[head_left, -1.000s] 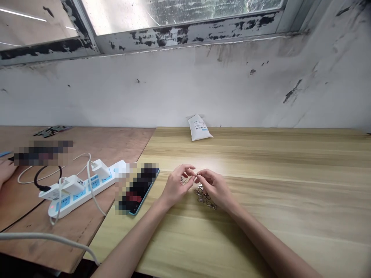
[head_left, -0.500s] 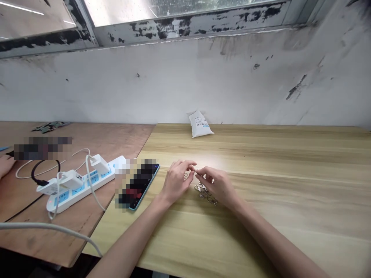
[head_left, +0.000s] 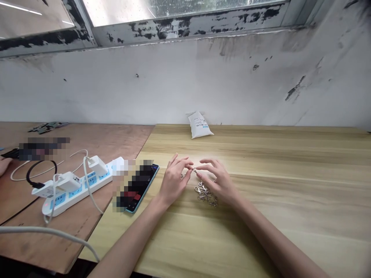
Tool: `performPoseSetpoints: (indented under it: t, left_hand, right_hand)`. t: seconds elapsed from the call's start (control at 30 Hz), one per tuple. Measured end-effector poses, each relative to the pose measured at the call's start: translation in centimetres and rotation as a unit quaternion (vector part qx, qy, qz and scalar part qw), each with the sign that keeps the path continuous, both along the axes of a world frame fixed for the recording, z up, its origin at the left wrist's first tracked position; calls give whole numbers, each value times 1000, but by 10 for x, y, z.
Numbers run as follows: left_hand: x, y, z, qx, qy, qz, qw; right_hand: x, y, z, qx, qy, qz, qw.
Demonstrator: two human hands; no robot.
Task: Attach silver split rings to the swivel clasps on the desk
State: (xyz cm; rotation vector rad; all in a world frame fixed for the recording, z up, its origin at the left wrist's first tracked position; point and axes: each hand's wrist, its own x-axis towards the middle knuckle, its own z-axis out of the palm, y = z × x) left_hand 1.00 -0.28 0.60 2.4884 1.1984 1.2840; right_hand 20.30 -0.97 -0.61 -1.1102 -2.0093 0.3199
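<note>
My left hand (head_left: 173, 180) and my right hand (head_left: 218, 182) meet fingertip to fingertip over the light wooden table (head_left: 261, 185). Between the pinched thumbs and forefingers sits a small silver metal clasp (head_left: 194, 170), gripped from both sides. The other fingers of both hands are spread. A small heap of silver metal clasps (head_left: 205, 193) lies on the table just below the right hand. A few more metal pieces (head_left: 182, 176) show under the left fingers.
A phone (head_left: 138, 188) lies left of my left hand. On the brown board further left lies a white power strip (head_left: 78, 185) with chargers and cables. A small white bag (head_left: 199, 125) stands by the wall. Another person's hand (head_left: 3, 163) shows at the left edge.
Both hands have stayed over the heap of clasps, fingers spreading slightly wider. The view shifted a little; the pinch on the small clasp persists.
</note>
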Motion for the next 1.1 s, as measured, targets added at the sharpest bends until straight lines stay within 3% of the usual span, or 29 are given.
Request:
performPoseSetpoints:
  t: [0.17, 0.33, 0.77, 0.9, 1.1]
  left_hand:
    - [2, -2, 3, 46, 12, -8, 999]
    - [2, -3, 5, 65, 15, -17, 998]
    - [2, -2, 5, 82, 34, -24, 996]
    - [-1, 0, 6, 78, 52, -26, 995]
    - [-2, 2, 4, 52, 75, -27, 995]
  right_hand:
    - [-4, 1, 0, -86, 47, 44, 994]
    - [-8, -2, 3, -120, 87, 110, 983]
    - [-12, -2, 1, -127, 96, 80, 984]
    - [-10, 0, -5, -79, 17, 29, 996]
    - [-7, 1, -10, 78, -144, -36, 986]
